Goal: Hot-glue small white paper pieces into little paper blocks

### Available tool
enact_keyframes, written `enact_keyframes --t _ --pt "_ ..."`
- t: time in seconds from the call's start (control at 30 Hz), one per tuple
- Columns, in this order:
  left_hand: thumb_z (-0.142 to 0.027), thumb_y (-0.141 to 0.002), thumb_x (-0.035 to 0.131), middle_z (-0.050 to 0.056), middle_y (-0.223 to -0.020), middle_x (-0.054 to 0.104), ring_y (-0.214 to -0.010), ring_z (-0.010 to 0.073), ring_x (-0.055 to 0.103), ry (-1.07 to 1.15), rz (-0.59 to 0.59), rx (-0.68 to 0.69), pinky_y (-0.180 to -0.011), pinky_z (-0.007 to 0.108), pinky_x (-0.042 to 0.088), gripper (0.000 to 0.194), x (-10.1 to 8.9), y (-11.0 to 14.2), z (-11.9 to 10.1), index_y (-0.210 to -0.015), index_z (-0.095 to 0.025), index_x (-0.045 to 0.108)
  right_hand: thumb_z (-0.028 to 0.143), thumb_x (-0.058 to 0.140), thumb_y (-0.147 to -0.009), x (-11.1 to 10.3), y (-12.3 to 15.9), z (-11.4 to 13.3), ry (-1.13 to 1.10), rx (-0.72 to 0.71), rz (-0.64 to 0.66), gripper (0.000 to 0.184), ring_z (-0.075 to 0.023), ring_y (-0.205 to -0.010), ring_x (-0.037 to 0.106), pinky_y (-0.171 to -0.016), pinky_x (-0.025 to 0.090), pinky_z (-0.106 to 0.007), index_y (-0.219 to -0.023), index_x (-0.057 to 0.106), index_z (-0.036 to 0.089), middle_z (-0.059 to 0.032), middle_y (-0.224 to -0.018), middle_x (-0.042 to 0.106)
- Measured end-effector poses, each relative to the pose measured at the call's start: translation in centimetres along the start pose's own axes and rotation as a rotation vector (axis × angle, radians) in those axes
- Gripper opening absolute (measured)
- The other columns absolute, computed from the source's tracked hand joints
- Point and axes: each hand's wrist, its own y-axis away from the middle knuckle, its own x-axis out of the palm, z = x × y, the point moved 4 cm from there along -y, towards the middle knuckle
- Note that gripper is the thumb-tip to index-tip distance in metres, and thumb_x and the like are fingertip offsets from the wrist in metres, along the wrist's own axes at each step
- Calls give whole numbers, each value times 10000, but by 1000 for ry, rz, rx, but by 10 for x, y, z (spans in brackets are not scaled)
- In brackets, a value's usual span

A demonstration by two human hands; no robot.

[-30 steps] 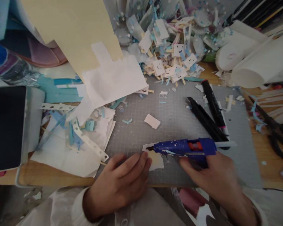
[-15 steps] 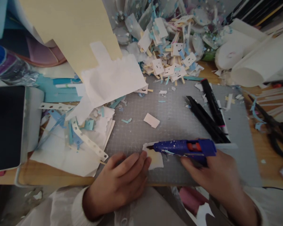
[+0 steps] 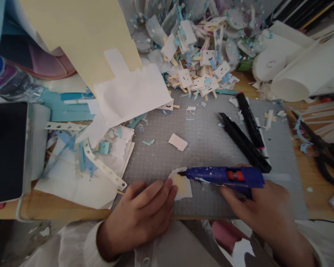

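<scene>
My right hand (image 3: 260,211) grips a blue glue gun (image 3: 225,176) lying nearly level, its nozzle pointing left over a small white and cream paper piece (image 3: 182,183) on the grey cutting mat (image 3: 206,148). My left hand (image 3: 144,213) rests at the mat's near edge with its fingers curled down, fingertips pressing the left side of that paper piece. A loose white paper rectangle (image 3: 178,142) lies further up the mat.
Black markers (image 3: 246,133) lie on the mat's right. Scissors (image 3: 323,152) sit at the far right. A heap of small paper faces and scraps (image 3: 200,66) fills the back. A dark tablet (image 3: 7,148) is left, beside paper sheets (image 3: 80,174). White rolls (image 3: 295,66) stand back right.
The glue gun has slid slightly to the right, drawing its nozzle across the paper piece. My left hand has stayed on the paper.
</scene>
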Motion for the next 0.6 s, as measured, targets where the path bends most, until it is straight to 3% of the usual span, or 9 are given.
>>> enact_keyframes --t 0.33,0.5,0.6 --pt "-202 -911 532 27 -1178 706 -1046 194 547 -2 -23 10 -800 365 397 283 0 0 0 -1157 -148 662 347 454 -896 -9 3 -6 78 -28 -58 196 -150 -426 492 -428 245 -252 -863 570 192 5 -555 523" --pt "-205 -908 536 25 -1181 707 -1038 189 547 -4 -26 5 -788 364 403 291 -1 0 0 -1162 -138 660 341 457 -920 -15 9 -10 66 -31 -88 189 -172 -510 580 -432 331 -261 -927 558 182 -41 -687 615" --pt "-213 -907 539 35 -1149 715 -1002 185 565 -14 -42 9 -778 352 408 273 -3 -1 -1 -1137 -144 669 360 596 -854 -19 23 -27 103 155 -174 184 -233 -639 643 -527 437 -303 -947 570 204 -67 -737 631"
